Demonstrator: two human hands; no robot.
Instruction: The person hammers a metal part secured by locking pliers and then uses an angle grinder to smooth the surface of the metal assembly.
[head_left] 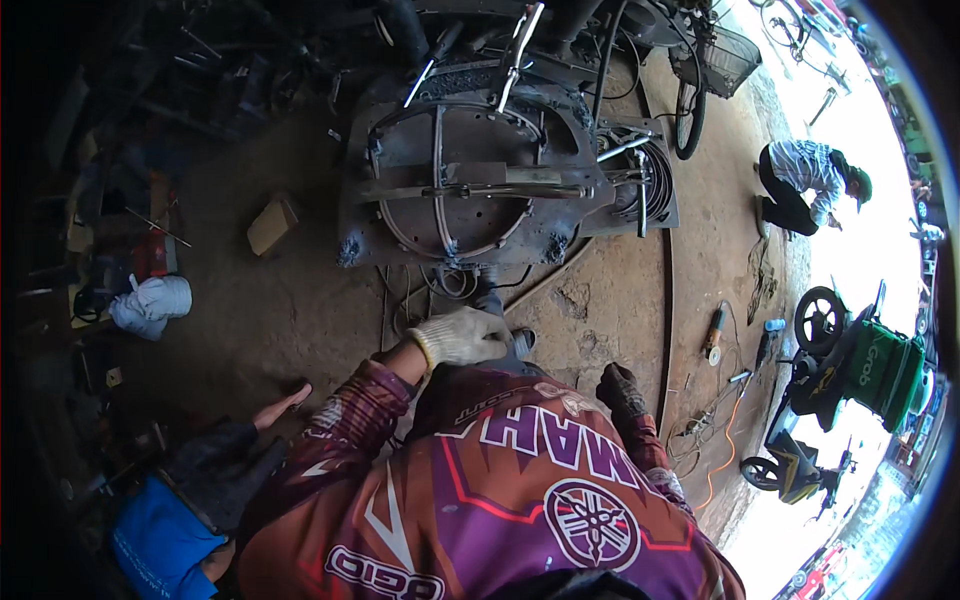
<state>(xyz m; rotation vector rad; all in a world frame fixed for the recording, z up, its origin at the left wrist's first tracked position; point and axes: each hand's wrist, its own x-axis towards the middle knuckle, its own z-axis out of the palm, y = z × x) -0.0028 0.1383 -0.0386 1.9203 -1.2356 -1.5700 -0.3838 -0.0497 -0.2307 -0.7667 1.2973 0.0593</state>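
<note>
My left hand, in a white knit glove, is in front of my lap. Its fingers are bent and pressed together, and anything inside them is hidden. Off to the right of my body is my right hand, in a dark glove; its fingers are too dark to make out. Ahead of me stands a dark metal worktable. On it lies a round frame of bent rod with a bar down its middle. A long flat metal bar crosses the frame. Clamp-like metal tools stick up at the table's far edge.
An angle grinder and an orange cable lie on the floor at right. A coiled rod or wire is beside the table. A brown block lies left. People are at lower left and far right, near parked motorcycles.
</note>
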